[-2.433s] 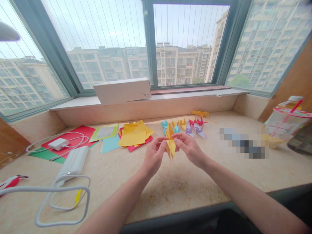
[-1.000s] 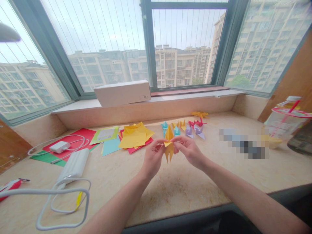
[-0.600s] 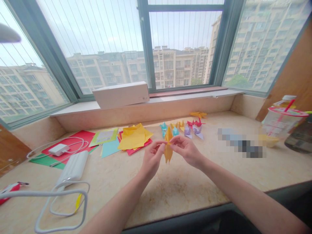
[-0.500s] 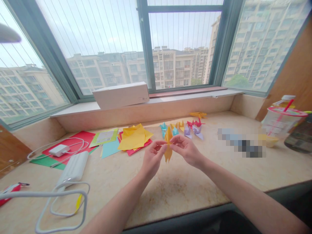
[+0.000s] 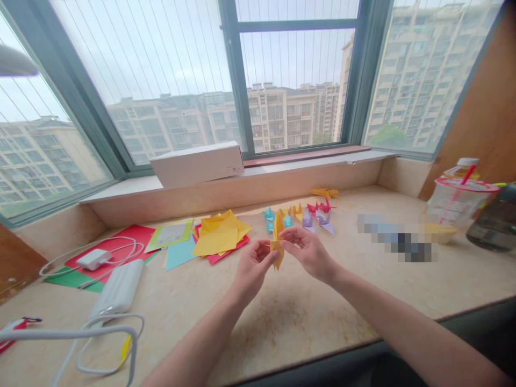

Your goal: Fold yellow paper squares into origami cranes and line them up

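- The yellow fold (image 5: 276, 246) is between the hands, points up and down, and looks to be held above the counter (image 5: 302, 322).
- Being paper, it should weigh almost nothing; the layered middle is probably fairly stiff, the long points thin and easily bent.
- Its surface looks smooth, so I'd expect light fingertips to hold it without much slipping; a hard squeeze could crush a crease, and a sharp pull could tear one.
- The middle seems the best place to hold, where the layers stack; the tips look poor for gripping.
- The left hand (image 5: 255, 266) is clamped on that middle, thumb in front and fingers behind.
- The right hand (image 5: 308, 251) has its thumb and forefinger at the right edge; whether they pinch it I cannot tell.
- Just beyond stand small folded birds, among them a blue one (image 5: 287, 221) and a purple one (image 5: 323, 217), likely just as light and easy to knock over.
- Left of them lie loose yellow sheets (image 5: 221, 231), flat and limp by comparison.
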`<state>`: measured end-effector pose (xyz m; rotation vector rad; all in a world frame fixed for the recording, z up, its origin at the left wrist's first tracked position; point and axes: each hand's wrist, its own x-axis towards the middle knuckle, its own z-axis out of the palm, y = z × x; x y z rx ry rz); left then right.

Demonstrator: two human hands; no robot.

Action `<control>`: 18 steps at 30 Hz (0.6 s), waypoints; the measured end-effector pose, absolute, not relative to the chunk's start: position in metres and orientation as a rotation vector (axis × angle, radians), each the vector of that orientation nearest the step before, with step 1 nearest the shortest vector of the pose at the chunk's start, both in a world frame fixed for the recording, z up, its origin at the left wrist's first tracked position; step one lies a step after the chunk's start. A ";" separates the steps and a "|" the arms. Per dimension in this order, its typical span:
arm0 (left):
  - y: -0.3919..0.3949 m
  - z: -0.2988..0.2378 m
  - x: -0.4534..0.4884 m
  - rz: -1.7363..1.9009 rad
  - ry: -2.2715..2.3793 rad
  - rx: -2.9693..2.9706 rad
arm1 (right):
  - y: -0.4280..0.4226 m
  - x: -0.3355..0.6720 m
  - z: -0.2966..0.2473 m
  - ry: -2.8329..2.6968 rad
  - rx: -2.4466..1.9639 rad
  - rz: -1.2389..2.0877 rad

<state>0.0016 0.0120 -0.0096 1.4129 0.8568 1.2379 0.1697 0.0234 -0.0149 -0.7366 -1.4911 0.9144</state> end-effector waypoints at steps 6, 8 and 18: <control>0.012 -0.010 0.001 1.273 0.860 1.457 | 0.018 0.171 -0.013 -1.651 -0.800 0.732; 0.011 -0.010 0.001 1.259 0.839 1.446 | 0.017 0.172 -0.012 -1.687 -0.799 0.703; 0.010 -0.011 0.003 1.373 0.795 1.462 | 0.017 0.176 -0.007 -1.855 -0.766 0.670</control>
